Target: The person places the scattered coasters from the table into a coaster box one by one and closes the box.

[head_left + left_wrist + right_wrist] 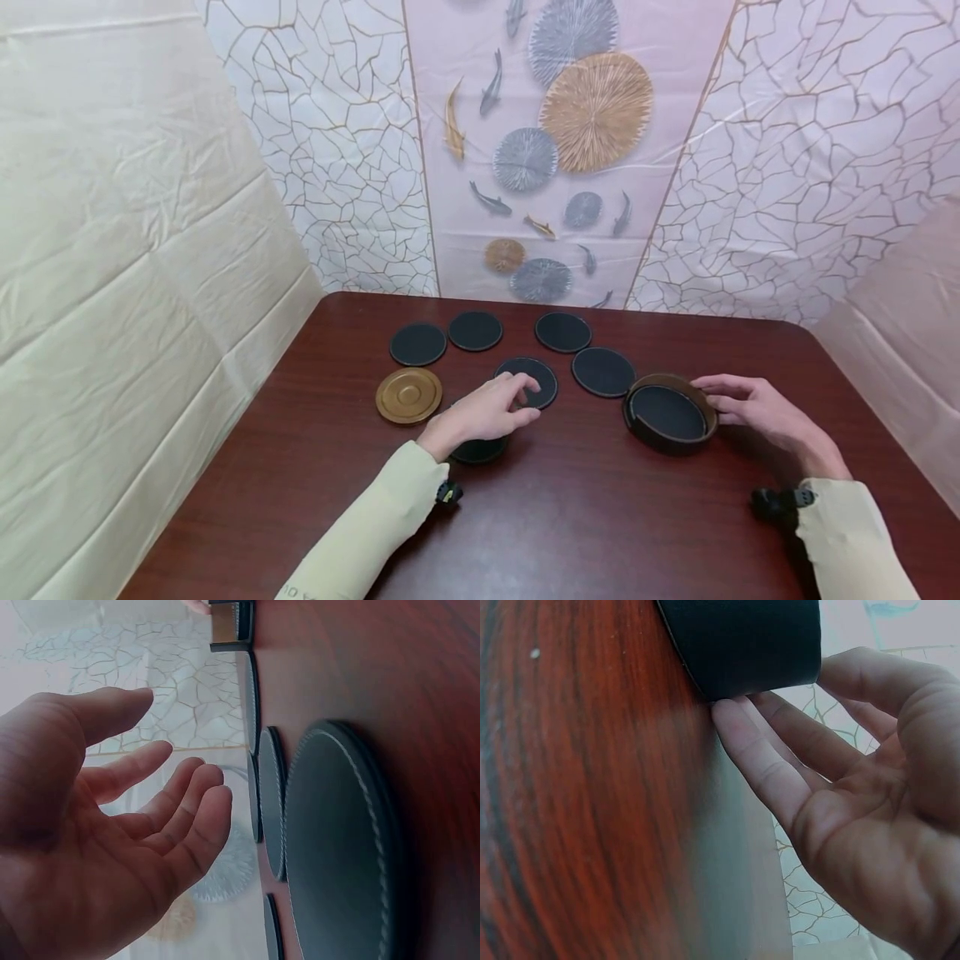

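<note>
My left hand [487,408] hovers palm-down with relaxed fingers over a round black coaster [527,367] and holds nothing. Under its wrist lies another black coaster [480,452], partly hidden. The left wrist view shows loosely bent fingers apart from a stitched black coaster [337,840]. On the right, my right hand [761,408] touches the side of a round coaster holder [660,442], black outside and brown inside. Its fingertips [731,716] rest low against the outer wall, with the thumb at the upper rim. Inside the holder lies a black coaster [667,412].
A brown ringed disc [408,396] lies at the left. Behind it are two black coasters, one at far left [417,344] and its neighbour [475,331]. Two more, a back coaster [562,332] and a front coaster [603,372], lie left of the holder. Patterned cloth [360,167] hangs behind the table.
</note>
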The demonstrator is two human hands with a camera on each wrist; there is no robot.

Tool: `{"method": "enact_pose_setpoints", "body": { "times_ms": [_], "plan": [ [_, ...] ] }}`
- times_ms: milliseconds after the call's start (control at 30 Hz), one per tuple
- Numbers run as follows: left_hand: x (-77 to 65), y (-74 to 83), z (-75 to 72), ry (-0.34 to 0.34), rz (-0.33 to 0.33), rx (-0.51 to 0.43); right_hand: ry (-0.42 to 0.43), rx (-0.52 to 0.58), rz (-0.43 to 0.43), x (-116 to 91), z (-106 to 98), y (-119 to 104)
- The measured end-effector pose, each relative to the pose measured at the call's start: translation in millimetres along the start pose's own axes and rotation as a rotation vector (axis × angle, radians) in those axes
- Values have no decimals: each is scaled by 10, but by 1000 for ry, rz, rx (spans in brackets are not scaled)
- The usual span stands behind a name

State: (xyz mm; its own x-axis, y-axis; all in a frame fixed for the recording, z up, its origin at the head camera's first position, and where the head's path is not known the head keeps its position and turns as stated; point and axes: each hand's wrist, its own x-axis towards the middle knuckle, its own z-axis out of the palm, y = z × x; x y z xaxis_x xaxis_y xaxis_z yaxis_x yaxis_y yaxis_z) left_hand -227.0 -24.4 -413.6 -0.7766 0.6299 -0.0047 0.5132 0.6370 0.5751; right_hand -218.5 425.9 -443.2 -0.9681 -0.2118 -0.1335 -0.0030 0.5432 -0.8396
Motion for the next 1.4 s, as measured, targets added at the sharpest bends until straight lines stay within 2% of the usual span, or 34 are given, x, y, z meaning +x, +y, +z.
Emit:
{"method": "enact_pose_setpoints", "body": {
  "times_ms": [233, 400, 600, 733, 867, 1133, 1400],
  "plan": [
    [-111, -176, -88, -34, -39, 48, -9, -6, -7, 5, 14, 15],
    [-117, -289, -201, -70, -85, 61, -5, -5, -18, -28, 17, 27],
    [-128, -390, -302, -82, -107, 58, -15, 9, -33, -43, 3, 8],
    [-158, -429, -343, -114, -126, 69, -8, 9, -38, -34, -11, -14],
    [-181, -454, -350, -132, -149, 79, -12, 14, -32, -26, -8, -17],
    [-187, -450, -309, -125, -170, 126, -11, 37, -57, -12, 19, -22],
    [-170, -440, -269, -147, -267, 242, -13, 27, -51, -4, 7, -19]
  ]
}}
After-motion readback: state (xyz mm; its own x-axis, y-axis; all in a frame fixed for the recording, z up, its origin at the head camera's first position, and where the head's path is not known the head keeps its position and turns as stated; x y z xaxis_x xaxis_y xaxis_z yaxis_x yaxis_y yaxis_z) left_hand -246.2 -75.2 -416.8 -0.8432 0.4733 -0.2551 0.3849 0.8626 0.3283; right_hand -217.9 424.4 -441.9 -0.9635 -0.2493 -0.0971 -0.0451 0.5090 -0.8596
